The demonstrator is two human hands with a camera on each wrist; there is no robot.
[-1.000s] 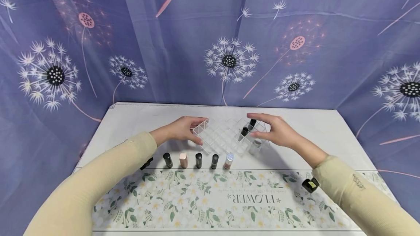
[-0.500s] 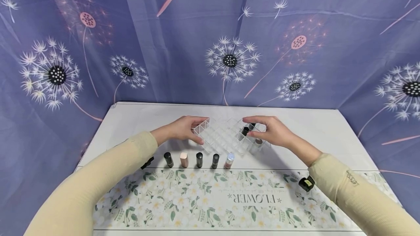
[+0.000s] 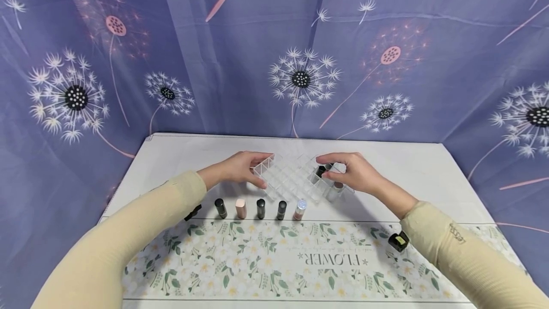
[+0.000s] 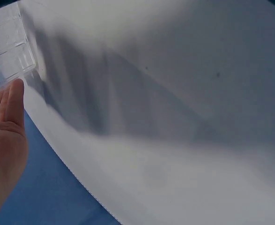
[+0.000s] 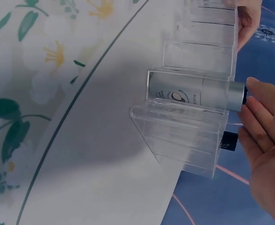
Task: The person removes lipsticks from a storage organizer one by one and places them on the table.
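Observation:
A clear plastic organizer (image 3: 288,178) with a grid of small slots lies on the white table. In the head view my left hand (image 3: 238,168) is at its left end, thumb in front and fingers behind. The left wrist view shows those fingers (image 4: 14,101) straight along the organizer's edge. Over the right end, my right hand (image 3: 353,171) has thumb and index finger apart, close to a black-capped tube (image 3: 320,171); contact is unclear. The right wrist view shows a silver-grey tube (image 5: 186,91) and a black cap (image 5: 229,140) in slots near the right fingers.
In front of the organizer stands a row: black tubes (image 3: 220,209) (image 3: 260,209) (image 3: 281,210), a pink tube (image 3: 240,209) and a pale-blue-topped tube (image 3: 300,210). A flower-print mat strip (image 3: 240,261) crosses the table's near side. A purple-blue curtain (image 3: 240,85) hangs behind.
My right hand has shifted slightly left and down over the organizer, and its thumb and index finger have come a little nearer together. The left hand and the front row look unchanged.

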